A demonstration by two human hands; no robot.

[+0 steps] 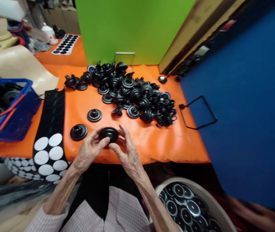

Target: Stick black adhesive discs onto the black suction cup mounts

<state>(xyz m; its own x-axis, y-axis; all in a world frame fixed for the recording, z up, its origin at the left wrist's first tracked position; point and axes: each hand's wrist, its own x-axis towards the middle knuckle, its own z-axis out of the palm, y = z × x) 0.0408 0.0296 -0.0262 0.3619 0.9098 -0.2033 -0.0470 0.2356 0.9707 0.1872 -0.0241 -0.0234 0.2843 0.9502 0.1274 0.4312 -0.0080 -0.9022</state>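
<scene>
Near the front of the orange-covered table, my left hand (91,146) grips a black round stepped plastic part (109,134), thumb in front and fingers at its left edge. My right hand (126,151) curves around the right side of the same part, its thumb and fingers at the edge. To the left of my hands lie two loose black stepped discs, a nearer one (79,132) and a farther one (94,115). Beyond them spreads a large heap of similar black parts (128,91). One small part (117,110) rests tilted at the heap's near edge.
A strip of white round stickers (48,154) hangs over the front edge at left, beside a blue basket (28,109) of black rings. A pale tub (221,206) of black discs stands below at right. Green (132,29) and blue (243,106) panels border the table. Another person's blurred arm (255,214) shows.
</scene>
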